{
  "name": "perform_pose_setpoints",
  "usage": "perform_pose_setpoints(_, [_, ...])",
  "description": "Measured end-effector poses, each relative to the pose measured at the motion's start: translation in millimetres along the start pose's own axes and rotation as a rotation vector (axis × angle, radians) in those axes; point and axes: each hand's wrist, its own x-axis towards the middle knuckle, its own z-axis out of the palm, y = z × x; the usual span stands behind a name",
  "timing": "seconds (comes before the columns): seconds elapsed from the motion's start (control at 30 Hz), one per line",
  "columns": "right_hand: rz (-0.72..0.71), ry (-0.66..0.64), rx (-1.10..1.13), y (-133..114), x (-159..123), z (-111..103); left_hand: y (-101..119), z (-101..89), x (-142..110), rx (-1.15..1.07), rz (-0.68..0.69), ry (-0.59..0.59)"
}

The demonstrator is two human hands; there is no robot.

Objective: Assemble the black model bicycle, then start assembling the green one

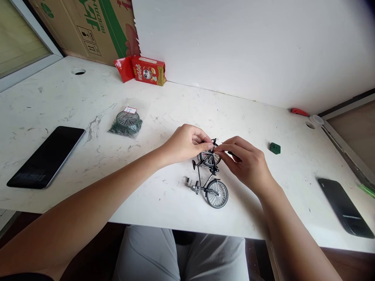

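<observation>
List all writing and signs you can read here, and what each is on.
"BEIDAH", cut off by the picture's edge: cardboard carton.
"北", large and green: same carton.
Glass and double-arrow handling signs: same carton; their captions are too small.
Red box: printing too small to read.
Label on the plastic bag: too blurred.

Cardboard box point(64, 27) behind the bench's point(175, 105) far left corner: green Latin letters point(102, 15) reading "BEIDAH", beside large green Chinese characters, plus printed wine-glass and upward-arrow signs point(89, 41). Red carton point(149, 71) at the far edge: Chinese lettering, too small to read. Clear bag's point(125, 127) white label point(130, 110): illegible marks.
</observation>
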Motion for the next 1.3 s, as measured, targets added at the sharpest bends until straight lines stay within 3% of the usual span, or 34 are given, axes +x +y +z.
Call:
perform_pose_setpoints(0.67, [-0.005, 0.005, 0.048, 2, -6, 2, -10, -0.1, 4, -0.045, -0.11, 0.017])
perform_pose_setpoints(1.3, [0.051, -0.052, 0.061, -7, 0, -2, -8, 2.4, 1, -0.02, -0.113, 0.005])
